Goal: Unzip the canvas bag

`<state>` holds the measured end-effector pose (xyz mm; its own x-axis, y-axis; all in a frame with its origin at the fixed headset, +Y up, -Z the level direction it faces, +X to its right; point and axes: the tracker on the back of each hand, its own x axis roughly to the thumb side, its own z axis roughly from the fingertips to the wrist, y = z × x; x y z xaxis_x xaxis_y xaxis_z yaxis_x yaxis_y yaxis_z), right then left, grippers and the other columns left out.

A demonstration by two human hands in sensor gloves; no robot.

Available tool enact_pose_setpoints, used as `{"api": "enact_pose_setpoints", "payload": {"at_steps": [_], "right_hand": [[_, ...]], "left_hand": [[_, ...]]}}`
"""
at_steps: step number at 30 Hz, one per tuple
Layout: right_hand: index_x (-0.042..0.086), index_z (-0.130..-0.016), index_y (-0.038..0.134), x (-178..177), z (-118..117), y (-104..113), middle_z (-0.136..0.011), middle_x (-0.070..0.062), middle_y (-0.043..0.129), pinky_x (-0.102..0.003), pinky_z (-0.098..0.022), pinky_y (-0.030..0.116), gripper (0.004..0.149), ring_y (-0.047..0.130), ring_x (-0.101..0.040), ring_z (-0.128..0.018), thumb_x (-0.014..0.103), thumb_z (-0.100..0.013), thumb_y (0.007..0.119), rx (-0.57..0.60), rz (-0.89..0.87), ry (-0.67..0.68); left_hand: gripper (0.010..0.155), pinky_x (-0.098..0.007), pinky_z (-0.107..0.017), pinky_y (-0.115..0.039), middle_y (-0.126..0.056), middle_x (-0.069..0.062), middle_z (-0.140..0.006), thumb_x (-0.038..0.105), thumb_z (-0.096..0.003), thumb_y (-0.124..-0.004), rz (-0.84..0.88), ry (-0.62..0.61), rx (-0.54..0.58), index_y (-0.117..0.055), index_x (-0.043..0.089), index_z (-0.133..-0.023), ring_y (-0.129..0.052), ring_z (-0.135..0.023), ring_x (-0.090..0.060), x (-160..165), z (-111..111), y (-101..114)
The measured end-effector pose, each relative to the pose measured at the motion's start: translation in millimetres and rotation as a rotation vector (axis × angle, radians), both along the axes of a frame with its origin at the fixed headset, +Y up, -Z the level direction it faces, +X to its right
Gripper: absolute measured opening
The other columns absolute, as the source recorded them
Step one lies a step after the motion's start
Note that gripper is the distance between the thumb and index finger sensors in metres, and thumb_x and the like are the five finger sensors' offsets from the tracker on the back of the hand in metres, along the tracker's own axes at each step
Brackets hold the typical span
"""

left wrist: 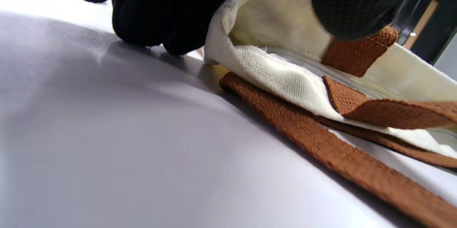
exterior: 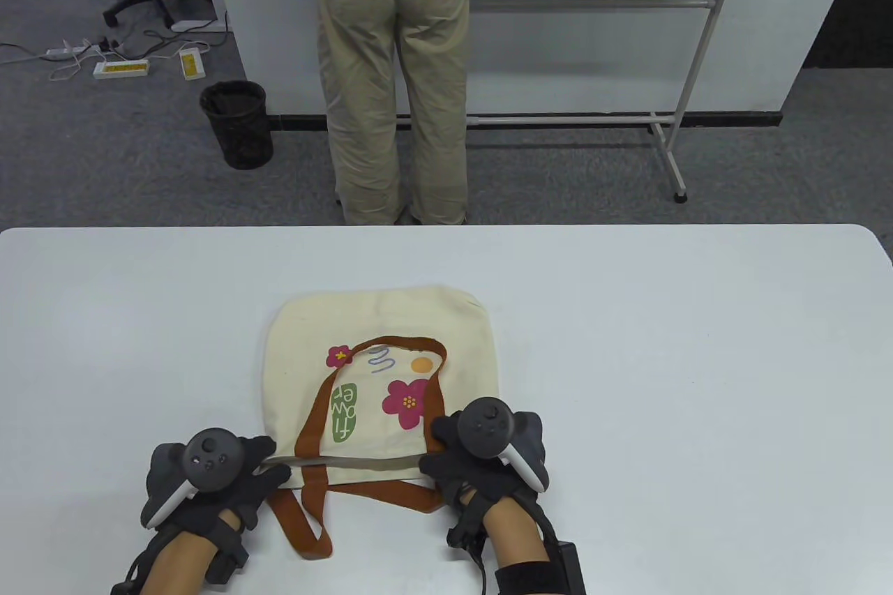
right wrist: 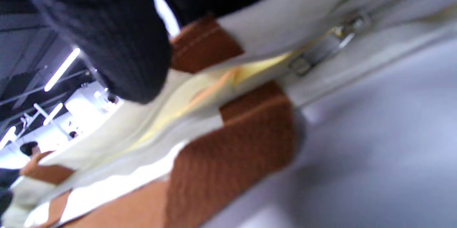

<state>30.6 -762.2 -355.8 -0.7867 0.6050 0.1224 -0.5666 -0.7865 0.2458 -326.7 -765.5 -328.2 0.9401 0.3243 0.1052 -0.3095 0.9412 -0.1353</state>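
Observation:
The cream canvas bag [exterior: 380, 337] with a flower print and brown straps [exterior: 310, 483] lies flat on the white table [exterior: 628, 344], its zipped edge [exterior: 349, 461] toward me. My left hand [exterior: 261, 466] pinches the bag's left top corner, and the left wrist view shows its fingers [left wrist: 160, 14] closed on the canvas [left wrist: 278, 74]. My right hand [exterior: 436, 459] is at the right end of that edge. In the blurred right wrist view the metal zip slider and pull [right wrist: 321, 51] lie free below its fingers [right wrist: 121, 42], which are apart. A yellowish line runs left from the slider.
A loose brown strap loop [exterior: 307, 539] lies on the table between my hands and shows in the left wrist view [left wrist: 321, 146]. A person in beige trousers [exterior: 394, 65] stands beyond the table's far edge. A whiteboard stand [exterior: 684, 100] and a bin [exterior: 237, 124] are on the floor.

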Motion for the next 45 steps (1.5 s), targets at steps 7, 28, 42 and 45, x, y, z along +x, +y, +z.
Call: {"api": "enact_pose_setpoints", "payload": {"at_steps": [7,28,42,45], "right_hand": [[0.006,-0.096,0.069,-3.9,4.7,-8.9,-0.102,-0.019,0.058,-0.062,-0.068,0.040,0.074,0.057,-0.043,-0.094,0.048,-0.038,0.089,-0.050,0.043,0.051],[0.007,-0.100,0.062,18.1,22.9,53.3,-0.105,-0.022,0.052,-0.066,-0.067,0.043,0.075,0.056,-0.049,-0.096,0.045,-0.041,0.087,0.406,-0.081,-0.194],[0.009,-0.100,0.064,-11.6,33.6,62.3,-0.105,-0.021,0.054,-0.066,-0.067,0.045,0.074,0.058,-0.048,-0.096,0.046,-0.041,0.088,0.467,0.102,-0.055],[0.009,-0.100,0.065,-11.0,32.0,59.5,-0.105,-0.021,0.055,-0.066,-0.067,0.045,0.074,0.058,-0.048,-0.096,0.047,-0.040,0.088,0.448,0.113,-0.046]], "left_hand": [[0.075,-0.066,-0.068,-0.048,-0.067,-0.019,-0.107,0.065,-0.0430,-0.069,0.029,-0.005,-0.051,-0.073,0.013,-0.097,-0.064,-0.094,-0.048,-2.6,-0.8,-6.6],[0.070,-0.069,-0.071,-0.037,-0.058,-0.021,-0.112,0.060,-0.0455,-0.071,0.057,0.051,0.351,-0.065,0.019,-0.102,-0.055,-0.100,-0.048,2.6,18.3,61.3],[0.071,-0.070,-0.072,-0.034,-0.053,-0.021,-0.114,0.060,-0.0460,-0.069,-0.048,-0.114,0.335,-0.062,0.020,-0.104,-0.051,-0.102,-0.049,57.9,28.1,66.2],[0.071,-0.069,-0.072,-0.034,-0.053,-0.021,-0.114,0.060,-0.0460,-0.069,-0.061,-0.133,0.325,-0.062,0.020,-0.104,-0.051,-0.102,-0.049,65.7,28.0,64.0]]}}
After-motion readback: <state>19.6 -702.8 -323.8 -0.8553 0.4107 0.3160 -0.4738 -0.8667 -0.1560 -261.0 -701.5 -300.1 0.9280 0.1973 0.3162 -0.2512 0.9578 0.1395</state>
